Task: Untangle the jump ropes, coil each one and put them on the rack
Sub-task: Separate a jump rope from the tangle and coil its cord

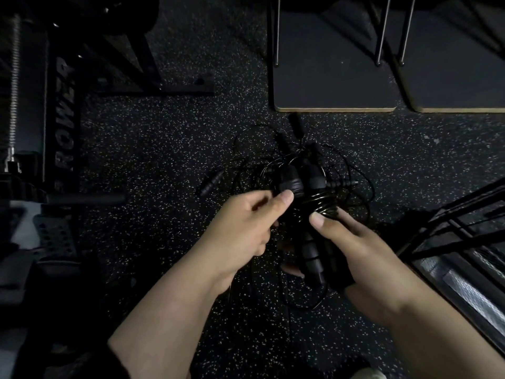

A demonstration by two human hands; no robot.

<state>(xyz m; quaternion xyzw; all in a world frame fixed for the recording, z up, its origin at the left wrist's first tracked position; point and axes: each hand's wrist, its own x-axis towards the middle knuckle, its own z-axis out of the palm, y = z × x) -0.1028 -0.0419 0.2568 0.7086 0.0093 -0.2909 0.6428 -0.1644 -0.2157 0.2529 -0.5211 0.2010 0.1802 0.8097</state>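
A tangle of black jump ropes [297, 170] hangs between my hands above the speckled floor, with thin cords looping out on every side. My left hand [246, 228] pinches the bundle near a ribbed handle [293, 184], thumb on top. My right hand [352, 244] grips two long black handles [314, 258] and a tight coil of cord [323, 203] under its thumb. One loose handle [210, 184] sticks out to the left and another [296, 124] points away at the top. A dark wire rack [451, 220] stands at the right edge.
A black power rack frame [65, 116] with lettering and a threaded bar [13, 91] fills the left side. Two dark boards with pale edges [336, 105] and thin metal legs [381, 31] stand at the top right. Speckled rubber floor [153, 149] lies between them.
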